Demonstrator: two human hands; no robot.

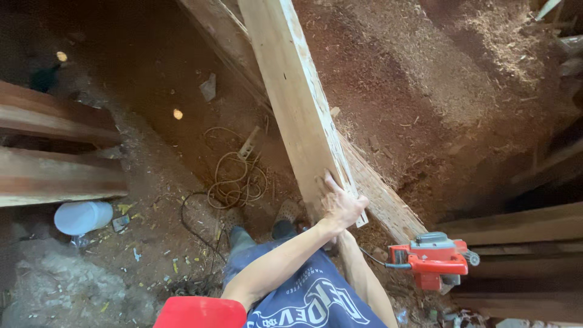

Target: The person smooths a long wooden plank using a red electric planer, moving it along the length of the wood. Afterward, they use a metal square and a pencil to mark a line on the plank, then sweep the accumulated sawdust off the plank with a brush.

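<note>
The floor (152, 97) is bare reddish earth, with a big heap of sawdust (437, 79) filling the upper right of the frame. A long pale plank (291, 91) slants from top centre down to the middle, lying over a rougher beam (382, 200) beneath it. 2 dark boards (54, 146) stick in from the left edge, and more timber (522, 225) is stacked at lower right. A white plastic jug (82, 217) lies at lower left beside grey rubble; a tangle of cord (234, 182) sits just left of the plank. A red power planer (434, 260) rests at lower right. The left hand (340, 203) lies spread flat on the plank's lower end. The right hand is hidden behind the left forearm, so I cannot tell its state. A red cap brim (200, 313) cuts the bottom edge.
</note>
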